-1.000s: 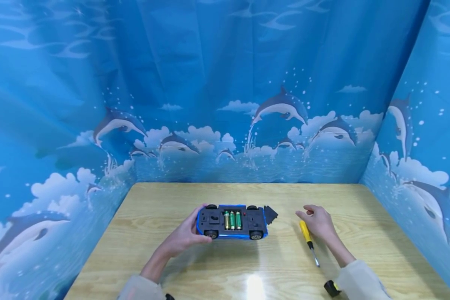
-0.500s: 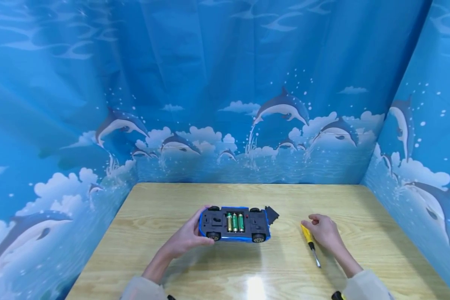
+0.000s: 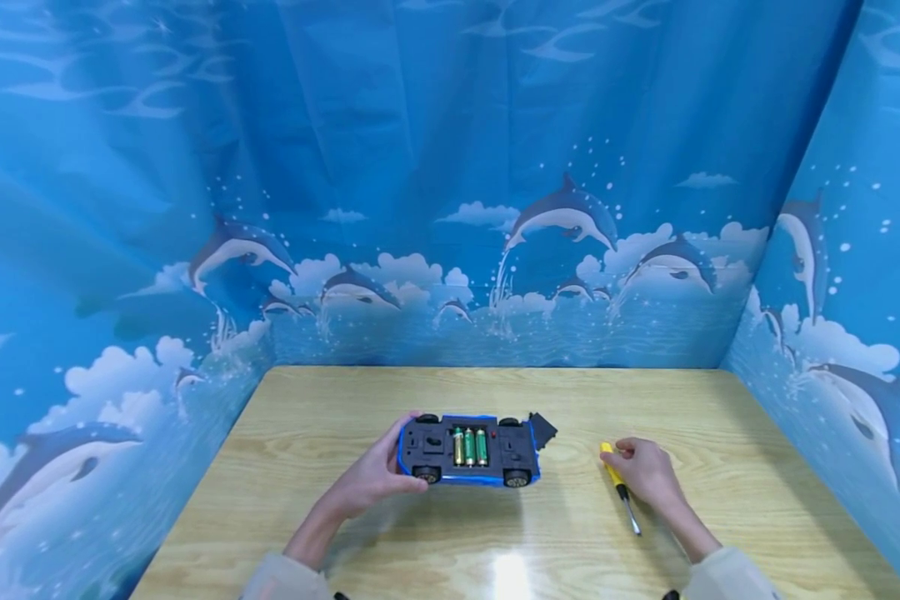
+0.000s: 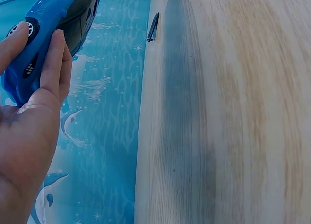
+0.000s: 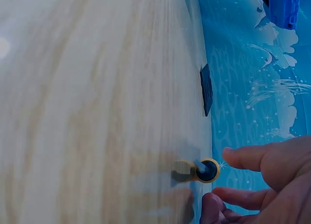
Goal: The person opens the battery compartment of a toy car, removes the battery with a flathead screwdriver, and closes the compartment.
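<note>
My left hand (image 3: pixel 371 475) grips the left end of a blue toy car (image 3: pixel 521 454), held above the table with its dark underside facing up. Three green-and-gold batteries (image 3: pixel 470 447) lie side by side in its uncovered compartment. In the left wrist view, thumb and fingers of my left hand (image 4: pixel 31 131) clasp the car's blue side (image 4: pixel 46 32). A screwdriver (image 3: pixel 618 483) lies with its yellow handle away from me. My right hand (image 3: pixel 648 475) is beside that handle; in the right wrist view, loosely bent fingers (image 5: pixel 240 197) and thumb show a small gap from the screwdriver (image 5: pixel 208 170).
A small black panel (image 3: pixel 542 430) lies on the wooden table (image 3: pixel 570 533) beyond the car's right end; the right wrist view shows the panel (image 5: pixel 206 90) too. Blue dolphin-printed curtains (image 3: pixel 420 183) stand behind the table and at both sides.
My right hand has come slightly nearer to me and to the right, alongside the screwdriver handle. My left hand keeps its grip on the car, which stays almost in place.
</note>
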The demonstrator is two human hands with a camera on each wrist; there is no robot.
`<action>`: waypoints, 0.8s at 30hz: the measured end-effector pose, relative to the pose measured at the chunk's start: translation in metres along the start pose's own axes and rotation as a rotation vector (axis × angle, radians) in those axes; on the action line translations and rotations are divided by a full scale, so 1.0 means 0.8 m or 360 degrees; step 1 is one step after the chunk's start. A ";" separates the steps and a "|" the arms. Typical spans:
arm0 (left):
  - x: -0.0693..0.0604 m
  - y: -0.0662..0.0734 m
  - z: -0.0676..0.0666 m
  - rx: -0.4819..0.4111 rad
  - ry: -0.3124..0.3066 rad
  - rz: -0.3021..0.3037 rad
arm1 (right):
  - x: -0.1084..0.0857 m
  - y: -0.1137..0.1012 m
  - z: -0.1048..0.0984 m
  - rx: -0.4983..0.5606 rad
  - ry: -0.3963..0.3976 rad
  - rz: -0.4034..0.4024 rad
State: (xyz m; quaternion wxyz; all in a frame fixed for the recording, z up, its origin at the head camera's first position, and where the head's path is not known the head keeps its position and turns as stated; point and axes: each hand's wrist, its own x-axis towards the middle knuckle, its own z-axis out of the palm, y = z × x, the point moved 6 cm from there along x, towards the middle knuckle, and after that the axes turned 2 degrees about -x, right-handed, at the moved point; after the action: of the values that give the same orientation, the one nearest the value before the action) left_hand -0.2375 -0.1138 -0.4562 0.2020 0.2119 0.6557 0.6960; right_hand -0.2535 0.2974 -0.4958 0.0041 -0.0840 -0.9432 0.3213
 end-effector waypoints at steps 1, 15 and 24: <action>0.000 0.000 0.000 0.0000 0.0001 0.0001 | 0.000 -0.001 0.001 -0.0004 -0.0002 0.0001; 0.002 -0.002 0.001 -0.0004 -0.0016 0.0004 | -0.001 -0.004 0.004 -0.0050 0.0013 -0.0016; -0.001 -0.003 0.000 0.0016 -0.0011 0.0008 | -0.001 -0.004 0.007 -0.0047 0.0016 -0.0020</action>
State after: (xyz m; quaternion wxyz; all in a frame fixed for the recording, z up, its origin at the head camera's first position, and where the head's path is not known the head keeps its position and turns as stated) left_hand -0.2370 -0.1141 -0.4587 0.2015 0.2170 0.6579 0.6925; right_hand -0.2537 0.2913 -0.4978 0.0097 -0.0798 -0.9484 0.3068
